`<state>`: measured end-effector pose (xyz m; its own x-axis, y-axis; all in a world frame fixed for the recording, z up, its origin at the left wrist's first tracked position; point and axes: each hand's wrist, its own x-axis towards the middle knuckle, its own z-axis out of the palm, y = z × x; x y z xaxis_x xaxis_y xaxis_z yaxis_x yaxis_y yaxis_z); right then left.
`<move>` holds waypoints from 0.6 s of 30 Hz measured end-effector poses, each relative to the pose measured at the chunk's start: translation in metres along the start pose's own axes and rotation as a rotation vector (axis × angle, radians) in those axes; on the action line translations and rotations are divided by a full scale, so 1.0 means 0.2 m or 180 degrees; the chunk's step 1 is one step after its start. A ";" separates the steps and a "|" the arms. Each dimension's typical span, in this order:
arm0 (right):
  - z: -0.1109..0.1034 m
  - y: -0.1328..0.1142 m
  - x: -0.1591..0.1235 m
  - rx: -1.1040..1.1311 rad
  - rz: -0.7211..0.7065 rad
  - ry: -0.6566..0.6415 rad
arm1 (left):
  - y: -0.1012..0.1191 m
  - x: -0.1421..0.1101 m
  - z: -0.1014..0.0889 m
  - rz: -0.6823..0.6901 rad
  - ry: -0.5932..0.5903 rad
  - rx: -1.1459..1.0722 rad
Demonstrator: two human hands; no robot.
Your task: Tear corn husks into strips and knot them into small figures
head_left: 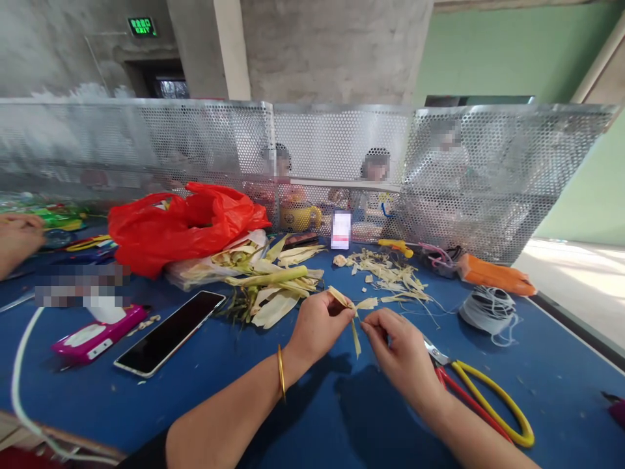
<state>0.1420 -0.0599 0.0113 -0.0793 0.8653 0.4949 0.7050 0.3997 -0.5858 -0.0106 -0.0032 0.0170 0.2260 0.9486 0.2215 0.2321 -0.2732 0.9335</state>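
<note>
My left hand (pixel 319 326), a gold bangle at its wrist, pinches a small bunch of pale corn husk strips (pixel 365 303) between thumb and fingers. The strips flare out above and to the right, and one strip hangs downward. Close beside it, my right hand (pixel 394 342) has thumb and forefinger pressed together; whatever lies in that pinch is too fine to make out. Scissors (pixel 483 391) with red and yellow handles lie by my right wrist, which partly hides them. Beyond my hands, a pile of dried corn husks (pixel 273 283) and scattered husk scraps (pixel 393 273) rest on the blue table.
A red plastic bag (pixel 180 225), a phone (pixel 170 332) and a magenta tissue pack (pixel 100 333) occupy the left side. On the right are a thread spool (pixel 488 311) and an orange packet (pixel 495 275). A perforated metal partition (pixel 342 146) stands behind. Another person's hand (pixel 19 241) shows far left.
</note>
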 end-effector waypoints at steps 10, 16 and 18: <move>-0.12 0.00 0.06 -0.0327 -0.0734 -0.0150 | -0.02 0.00 -0.01 -0.0085 -0.0862 -0.0097; -0.12 0.07 0.09 0.0703 -0.0007 -0.0549 | 0.02 -0.04 0.00 -0.0406 -0.1737 -0.0938; -0.11 0.10 0.10 0.1306 0.0468 -0.0835 | 0.04 -0.05 -0.01 -0.0441 -0.1947 -0.1236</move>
<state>0.1702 -0.0420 0.0243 -0.2114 0.9471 0.2413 0.3913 0.3083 -0.8671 -0.0130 -0.0146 0.0231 0.7325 0.6808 0.0036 -0.0293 0.0263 0.9992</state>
